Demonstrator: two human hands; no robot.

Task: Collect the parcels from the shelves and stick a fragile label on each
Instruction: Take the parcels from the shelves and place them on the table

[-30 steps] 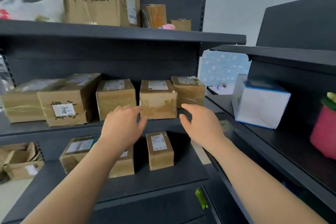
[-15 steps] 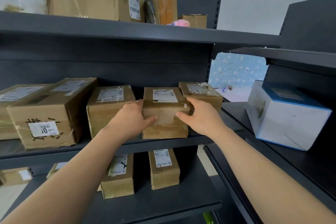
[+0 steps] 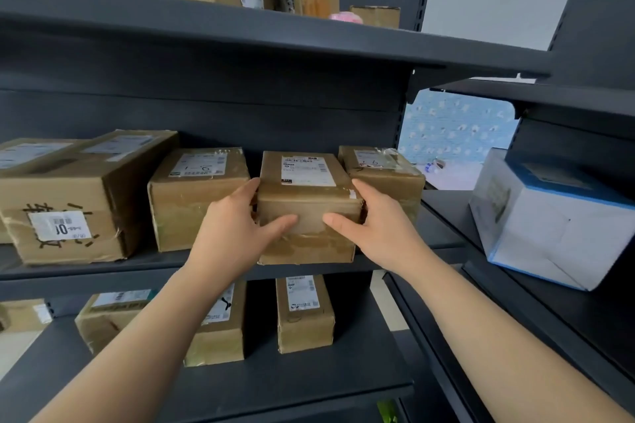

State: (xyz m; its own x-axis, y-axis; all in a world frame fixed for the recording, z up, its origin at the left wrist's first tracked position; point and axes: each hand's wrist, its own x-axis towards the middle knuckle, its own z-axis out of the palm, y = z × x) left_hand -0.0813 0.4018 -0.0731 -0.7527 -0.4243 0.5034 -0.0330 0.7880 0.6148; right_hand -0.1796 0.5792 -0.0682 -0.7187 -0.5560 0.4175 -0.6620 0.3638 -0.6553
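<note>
Hovering open 1 s ago, left hand (image 3: 237, 228) is now gripping the left side of the parcel (image 3: 305, 213), sitting at the mid shelf (image 3: 103, 273) front edge, and right hand (image 3: 376, 226) is gripping its right side. Pulling skewed is prob. risking snagging the neighbour boxes (image 3: 196, 202) crowding both sides. Fingers are hiding behind the parcel, so grip depth's unclear.

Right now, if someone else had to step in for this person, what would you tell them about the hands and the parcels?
Hands: left hand and right hand both grip the brown parcel, one on each side, thumbs on its front face.
Where: the parcel is at the front edge of the middle shelf, between the left neighbour and the right neighbour.
Done: grasp made.
Left: pull it out and stick on a fragile label; only a shipping label shows on top. Then the other parcels, including those on the lower shelf.
</note>
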